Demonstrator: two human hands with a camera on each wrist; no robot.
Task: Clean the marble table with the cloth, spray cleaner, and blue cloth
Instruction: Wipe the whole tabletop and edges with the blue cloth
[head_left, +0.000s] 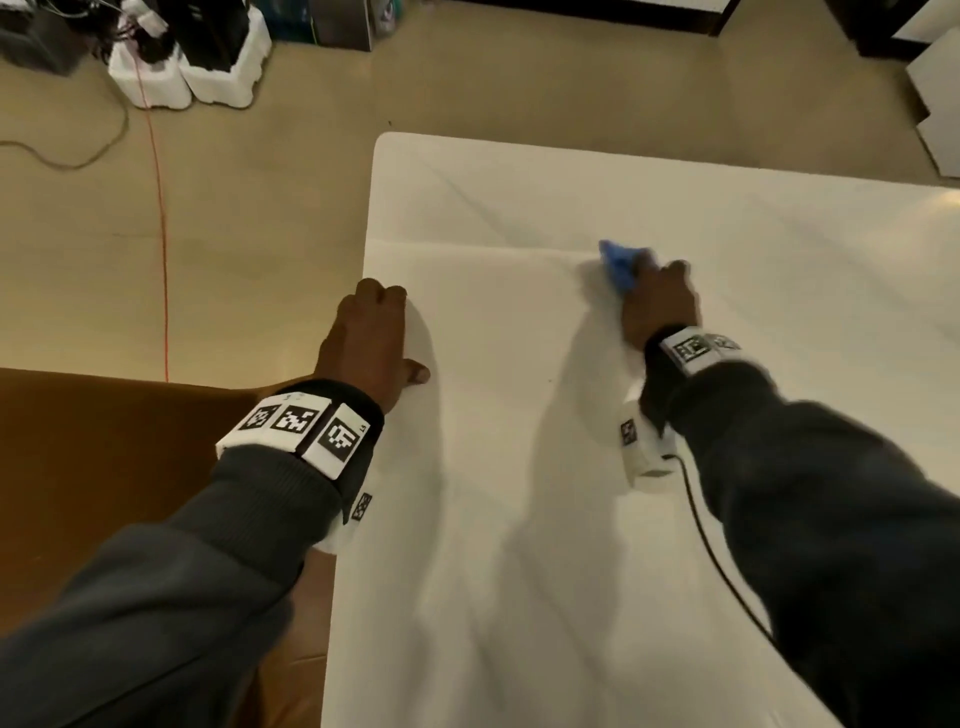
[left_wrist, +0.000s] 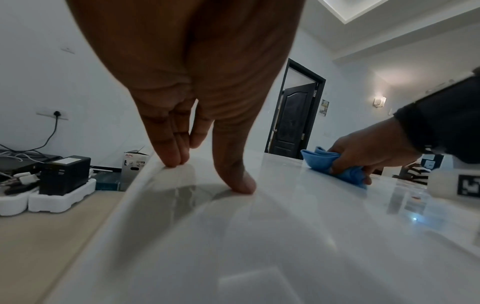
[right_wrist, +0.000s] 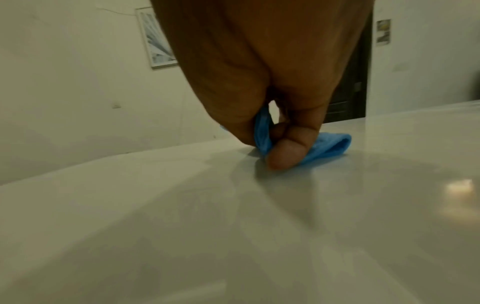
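Note:
The white marble table (head_left: 519, 519) fills the right of the head view. My right hand (head_left: 657, 306) grips a bunched blue cloth (head_left: 618, 265) and presses it on the tabletop near the middle; the blue cloth (right_wrist: 330, 147) sticks out between thumb and fingers, and the blue cloth (left_wrist: 340, 166) lies under the right hand (left_wrist: 369, 156). My left hand (head_left: 371, 338) rests on the table's left edge, its fingertips (left_wrist: 239, 183) touching the marble (left_wrist: 285, 246), holding nothing. No spray bottle or other cloth shows.
Left of the table lies beige floor with an orange cable (head_left: 158, 208) and a grey cord. White foam blocks with black equipment (head_left: 182, 57) stand at the far left. A brown surface (head_left: 104, 467) sits below my left arm. A dark door (left_wrist: 293, 121) stands beyond the table.

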